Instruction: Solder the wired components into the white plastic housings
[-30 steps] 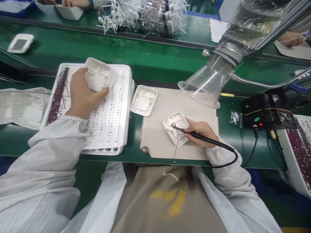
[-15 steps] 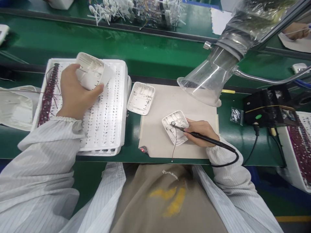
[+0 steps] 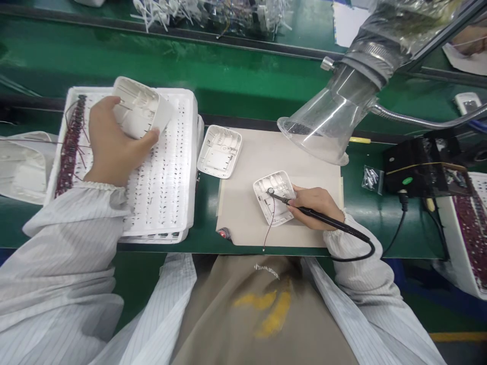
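My left hand (image 3: 114, 142) grips a deep white plastic housing (image 3: 137, 109) by its sides, above a white foam tray (image 3: 163, 192). My right hand (image 3: 317, 205) is closed around a soldering iron (image 3: 310, 210) with a black cable. The iron's tip reaches into a shallow white housing (image 3: 279, 215), at a small round part (image 3: 270, 191) inside it. From that part a thin dark wire (image 3: 269, 230) runs over the housing's rim toward the bench edge. A second shallow white housing (image 3: 219, 152), inner side up, rests at the mat's upper left corner.
Dark red parts with wires (image 3: 72, 147) line the tray's left side. A clear fume hood (image 3: 323, 124) hangs over the beige mat (image 3: 243, 218). To the right are a small bag of metal pieces (image 3: 372, 180), a black box (image 3: 414, 167) and another tray (image 3: 462, 243).
The view has shifted slightly. Both hands keep their holds, and the wire's free end has swung a little to the left.
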Available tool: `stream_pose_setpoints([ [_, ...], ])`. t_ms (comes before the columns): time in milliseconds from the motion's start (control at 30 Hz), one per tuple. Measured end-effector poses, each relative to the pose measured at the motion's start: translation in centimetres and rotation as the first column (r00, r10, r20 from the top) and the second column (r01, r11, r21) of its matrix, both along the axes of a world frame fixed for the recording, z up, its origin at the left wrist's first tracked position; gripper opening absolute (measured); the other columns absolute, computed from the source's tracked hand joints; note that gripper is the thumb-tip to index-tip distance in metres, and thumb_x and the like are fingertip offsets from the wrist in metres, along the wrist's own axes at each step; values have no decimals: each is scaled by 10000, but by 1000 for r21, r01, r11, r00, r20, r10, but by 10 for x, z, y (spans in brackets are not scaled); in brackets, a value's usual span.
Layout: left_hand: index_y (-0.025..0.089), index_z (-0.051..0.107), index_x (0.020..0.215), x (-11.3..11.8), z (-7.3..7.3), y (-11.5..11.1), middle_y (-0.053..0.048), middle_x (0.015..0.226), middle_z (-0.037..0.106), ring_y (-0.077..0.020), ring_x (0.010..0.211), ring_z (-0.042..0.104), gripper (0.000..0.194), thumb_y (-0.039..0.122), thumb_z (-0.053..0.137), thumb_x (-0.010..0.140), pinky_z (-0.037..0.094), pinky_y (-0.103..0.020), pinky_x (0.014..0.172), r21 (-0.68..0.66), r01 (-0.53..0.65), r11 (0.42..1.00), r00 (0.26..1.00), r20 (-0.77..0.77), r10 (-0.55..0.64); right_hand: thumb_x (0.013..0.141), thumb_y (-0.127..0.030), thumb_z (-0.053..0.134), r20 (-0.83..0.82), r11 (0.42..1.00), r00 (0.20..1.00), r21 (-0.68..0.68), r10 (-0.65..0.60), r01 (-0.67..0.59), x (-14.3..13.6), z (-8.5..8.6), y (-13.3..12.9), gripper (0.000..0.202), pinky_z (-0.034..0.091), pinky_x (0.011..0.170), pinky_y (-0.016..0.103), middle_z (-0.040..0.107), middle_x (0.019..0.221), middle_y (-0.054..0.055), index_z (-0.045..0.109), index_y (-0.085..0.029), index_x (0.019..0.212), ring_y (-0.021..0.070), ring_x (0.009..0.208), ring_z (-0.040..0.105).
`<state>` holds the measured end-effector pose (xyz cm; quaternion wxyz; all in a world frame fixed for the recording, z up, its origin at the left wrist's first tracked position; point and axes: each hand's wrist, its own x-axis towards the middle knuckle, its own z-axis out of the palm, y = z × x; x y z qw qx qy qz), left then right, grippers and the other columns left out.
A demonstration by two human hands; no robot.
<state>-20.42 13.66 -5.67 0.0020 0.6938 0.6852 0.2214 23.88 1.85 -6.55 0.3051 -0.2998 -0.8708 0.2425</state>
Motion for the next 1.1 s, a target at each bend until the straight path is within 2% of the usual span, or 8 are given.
stream_pose_setpoints([
  [100,165,363,1465,-1,-2,3,-129,1480,431,-336,1406,404,913,560,740,732,335,-525,1168,43,-29,999,997,67,26,954,-204,531,18,1000,1000,-7,-16,16,0,1,-1,180,594,952,379,597,624,-27,618,-237,800,124,559,568],
  [233,127,391,1471,-3,-5,6,-140,1485,443,-310,1406,406,898,390,745,689,307,-470,1205,52,-30,998,996,90,25,958,-213,534,18,1000,999,8,-28,28,-1,2,-1,180,604,899,345,602,628,-27,619,-231,800,119,555,569],
  [533,116,405,1463,-4,-8,7,-142,1476,459,-308,1394,420,894,392,748,685,304,-462,1204,70,-36,997,996,81,31,949,-195,546,25,999,998,4,-53,53,-6,1,-3,156,597,962,357,629,654,-24,636,-231,827,114,584,607],
  [667,97,428,1453,-3,-9,9,-163,1456,482,-336,1376,443,897,415,735,673,330,-492,1191,94,-40,995,996,85,32,916,-232,636,-126,996,988,-33,-88,85,-2,-4,-2,32,578,1036,416,687,711,-34,663,-229,898,110,587,636],
  [767,96,427,1453,6,6,5,-167,1461,483,-366,1365,455,932,476,740,662,352,-525,1177,85,-67,994,995,82,60,880,-234,706,-281,988,948,-34,-153,149,9,-7,-2,78,558,1069,501,725,775,-35,687,-224,956,128,655,694],
  [867,226,402,1480,24,36,-20,-99,1489,474,-377,1375,448,903,578,713,709,367,-519,1181,97,-54,994,998,41,51,868,-249,736,-373,967,901,31,-223,253,24,-12,-5,190,597,1011,523,753,860,-5,701,-231,1053,221,887,754],
  [967,340,383,1479,53,61,-72,-41,1461,503,-364,1350,478,789,647,624,792,407,-511,1157,-12,131,991,991,-29,-131,863,-268,748,-378,951,895,100,-236,293,32,-17,-8,251,633,961,489,766,908,18,706,-240,1109,265,999,743],
  [1100,219,391,1477,105,55,-153,-141,1407,533,-351,1088,638,804,651,591,830,562,-492,856,-364,306,880,917,-134,-375,841,-236,768,-380,916,901,247,-208,316,33,-16,-11,281,642,951,501,766,895,12,706,-230,1114,207,774,748],
])
